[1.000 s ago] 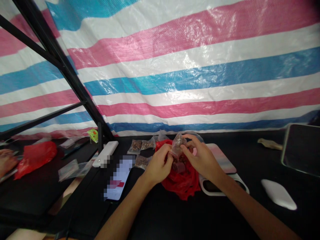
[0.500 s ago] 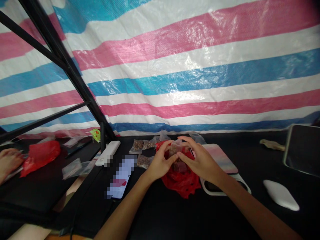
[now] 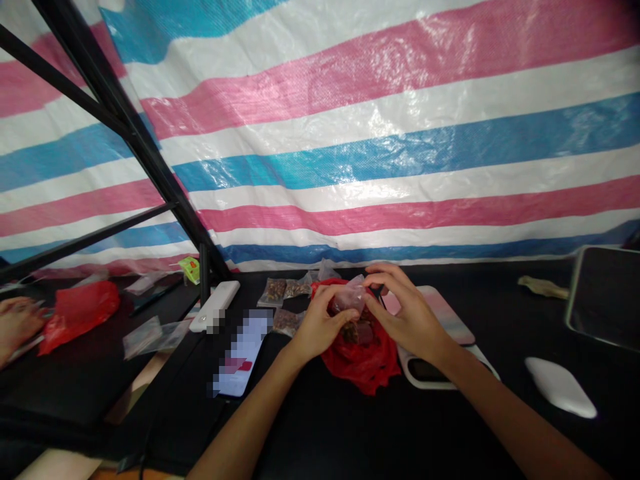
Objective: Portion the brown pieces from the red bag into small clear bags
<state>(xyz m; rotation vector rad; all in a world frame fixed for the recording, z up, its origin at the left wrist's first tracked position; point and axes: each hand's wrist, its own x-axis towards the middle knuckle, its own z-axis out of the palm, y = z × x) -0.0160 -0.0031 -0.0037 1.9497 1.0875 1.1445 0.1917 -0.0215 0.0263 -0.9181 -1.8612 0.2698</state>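
Both my hands are raised over a crumpled red plastic bag (image 3: pixel 363 363), holding a small transparent plastic bag (image 3: pixel 349 297) between them. My left hand (image 3: pixel 319 321) pinches its lower side, and the fingers of my right hand (image 3: pixel 403 313) grip its upper edge. Dark brown chunks (image 3: pixel 357 332) lie in the red bag just below my fingers. Several sealed small bags of brown pieces (image 3: pixel 274 290) lie to the left of my left hand. The contents of the held bag are hard to make out.
On the black table (image 3: pixel 320 427) lie a phone (image 3: pixel 240 353) with a pixelated screen, a white power bank (image 3: pixel 215 305), a pastel pad (image 3: pixel 440 313) and a white oval object (image 3: pixel 560 387). At far left, a co-worker's hand (image 3: pixel 15 323) rests near a red bag (image 3: pixel 80 317). A striped tarp forms the backdrop.
My fingers have shifted on the transparent bag, which now sits slightly lower and more crumpled between my hands. My right hand's fingers have risen over its upper edge.
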